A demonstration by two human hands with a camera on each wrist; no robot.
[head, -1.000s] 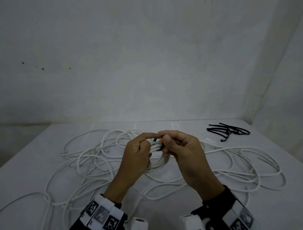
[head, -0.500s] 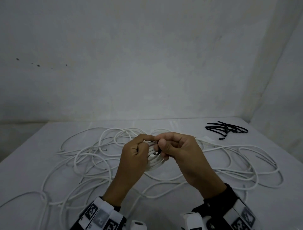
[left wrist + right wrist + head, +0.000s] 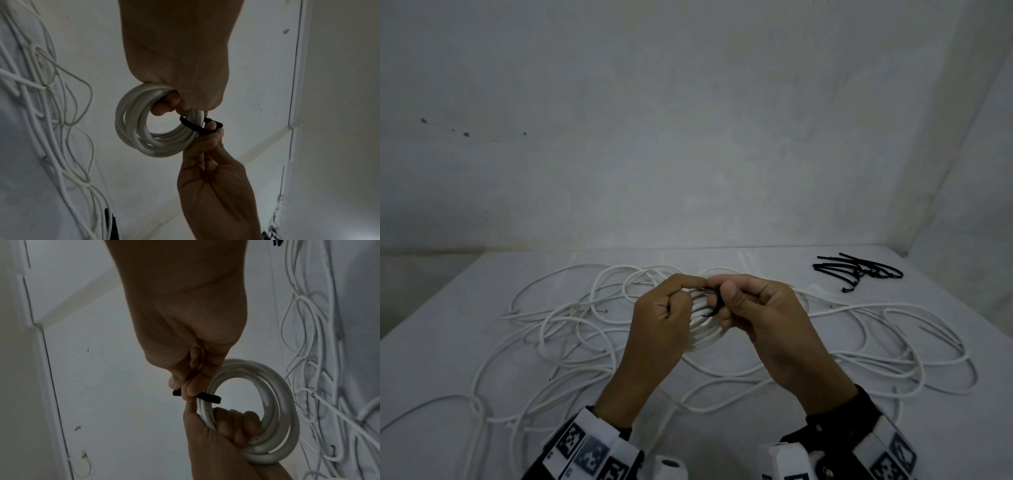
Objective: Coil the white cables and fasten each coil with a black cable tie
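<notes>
A small white cable coil (image 3: 703, 329) (image 3: 144, 129) (image 3: 271, 418) is held above the table between both hands. My left hand (image 3: 664, 315) (image 3: 174, 100) (image 3: 226, 426) grips the coil with its fingers curled through the ring. A black cable tie (image 3: 717, 303) (image 3: 195, 126) (image 3: 207, 397) wraps across the strands. My right hand (image 3: 750, 308) (image 3: 189, 386) (image 3: 207, 138) pinches the tie's ends beside the coil.
Loose white cables (image 3: 571, 325) sprawl over the white table (image 3: 431, 342), left and right of the hands. A small pile of spare black ties (image 3: 859, 272) lies at the table's far right, near the wall corner.
Both hands stay together on the coil. The right hand's fingers have worked the tie slightly lower and closer round the strands.
</notes>
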